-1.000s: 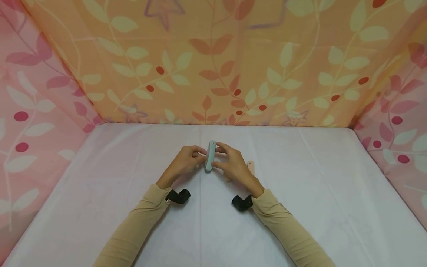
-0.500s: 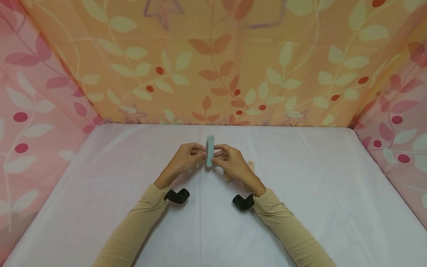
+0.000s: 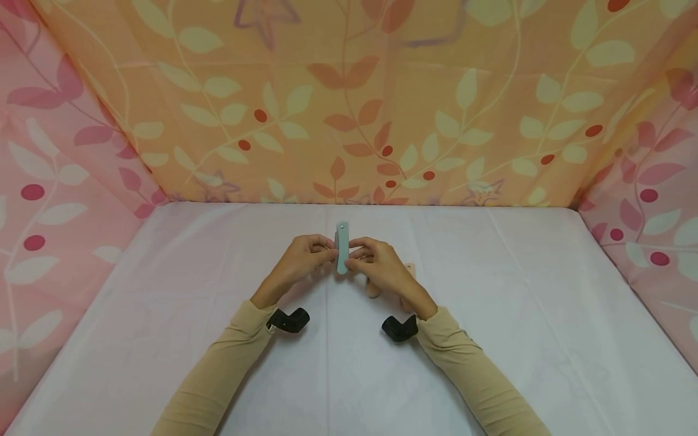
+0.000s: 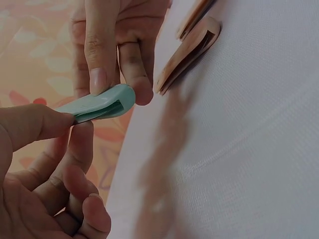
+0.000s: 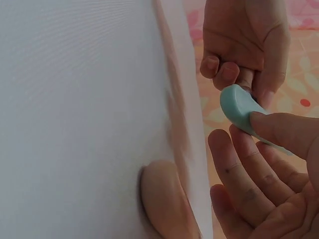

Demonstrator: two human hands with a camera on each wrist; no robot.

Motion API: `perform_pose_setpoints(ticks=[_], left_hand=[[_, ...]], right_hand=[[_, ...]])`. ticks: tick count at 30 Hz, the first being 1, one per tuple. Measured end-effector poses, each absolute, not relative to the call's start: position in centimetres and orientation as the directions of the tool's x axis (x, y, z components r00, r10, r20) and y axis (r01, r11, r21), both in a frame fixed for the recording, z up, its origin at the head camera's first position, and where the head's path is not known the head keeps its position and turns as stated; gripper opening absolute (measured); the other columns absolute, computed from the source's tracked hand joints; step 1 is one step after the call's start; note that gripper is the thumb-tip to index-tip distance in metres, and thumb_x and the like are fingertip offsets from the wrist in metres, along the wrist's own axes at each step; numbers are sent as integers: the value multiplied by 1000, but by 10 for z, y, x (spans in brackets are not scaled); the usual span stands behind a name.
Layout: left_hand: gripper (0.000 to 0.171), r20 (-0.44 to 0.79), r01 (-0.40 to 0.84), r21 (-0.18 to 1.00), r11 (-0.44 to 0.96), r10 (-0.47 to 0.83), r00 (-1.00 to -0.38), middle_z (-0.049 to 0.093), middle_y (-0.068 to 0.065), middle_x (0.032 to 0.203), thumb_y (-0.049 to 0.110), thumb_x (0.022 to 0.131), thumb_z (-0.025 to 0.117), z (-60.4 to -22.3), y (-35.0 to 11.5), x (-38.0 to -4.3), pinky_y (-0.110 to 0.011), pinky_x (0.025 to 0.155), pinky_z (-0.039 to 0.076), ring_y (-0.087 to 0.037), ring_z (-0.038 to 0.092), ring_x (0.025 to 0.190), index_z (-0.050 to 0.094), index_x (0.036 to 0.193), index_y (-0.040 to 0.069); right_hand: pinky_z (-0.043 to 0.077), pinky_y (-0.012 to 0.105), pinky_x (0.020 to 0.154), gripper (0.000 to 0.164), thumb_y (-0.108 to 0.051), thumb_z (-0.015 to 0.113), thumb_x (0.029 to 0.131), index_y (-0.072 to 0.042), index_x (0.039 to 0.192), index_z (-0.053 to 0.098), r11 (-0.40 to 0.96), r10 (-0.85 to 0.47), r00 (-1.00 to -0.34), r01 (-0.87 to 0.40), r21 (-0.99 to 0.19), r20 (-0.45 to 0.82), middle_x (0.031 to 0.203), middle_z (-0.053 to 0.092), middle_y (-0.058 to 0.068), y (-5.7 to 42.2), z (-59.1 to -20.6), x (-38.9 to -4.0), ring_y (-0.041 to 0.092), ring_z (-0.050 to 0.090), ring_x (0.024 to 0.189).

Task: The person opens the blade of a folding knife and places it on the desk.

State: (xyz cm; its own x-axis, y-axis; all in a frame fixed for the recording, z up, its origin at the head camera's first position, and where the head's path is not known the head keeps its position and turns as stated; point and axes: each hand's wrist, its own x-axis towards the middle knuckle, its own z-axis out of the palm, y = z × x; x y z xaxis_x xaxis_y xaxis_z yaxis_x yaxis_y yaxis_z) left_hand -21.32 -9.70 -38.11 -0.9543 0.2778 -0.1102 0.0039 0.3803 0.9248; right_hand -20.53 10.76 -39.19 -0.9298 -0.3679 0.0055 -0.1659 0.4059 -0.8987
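Note:
A mint-green folding knife (image 3: 342,247) is held off the table between both hands, its riveted end pointing away from me. A thin grey edge shows along its left side, and a slot opens in its handle in the left wrist view. My left hand (image 3: 302,259) pinches its left side between thumb and forefinger, other fingers curled below. My right hand (image 3: 380,263) pinches the handle (image 5: 239,108) from the right, with thumb on top and fingers beneath. How far the blade stands out is hard to tell.
Two beige slotted handles of similar shape lie on the white-covered table (image 3: 349,375) under my right hand; the nearer handle (image 3: 373,289) and the farther handle (image 3: 411,269) are partly hidden. Patterned cloth walls (image 3: 349,121) enclose the back and sides.
The folding knife has turned from a slight tilt to nearly straight and moved a little away from me. Both hands keep their grip, with small shifts of the fingers.

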Motion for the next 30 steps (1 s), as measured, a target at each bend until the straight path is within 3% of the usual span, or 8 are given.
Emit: perform_pose_setpoints(ticks=[11, 30], left_hand=[[19, -87, 25, 931, 365, 286, -954, 73, -20, 96, 14, 94, 66, -380, -96, -211, -26, 64, 42, -32, 61, 85, 65, 105, 0], [24, -93, 29, 932, 360, 317, -944, 74, -13, 100, 24, 95, 66, -377, -101, -213, -35, 78, 48, -30, 64, 96, 66, 112, 6]], right_hand=[[57, 33, 85, 40, -10, 65, 95, 0, 133, 56, 376, -418, -908, -149, -915, -24, 114, 70, 20, 115, -384, -206, 28, 72, 102], [56, 46, 91, 42, -10, 63, 96, 2, 135, 52, 322, -429, -903, -121, -939, -30, 121, 64, 23, 124, -380, -210, 32, 70, 108]])
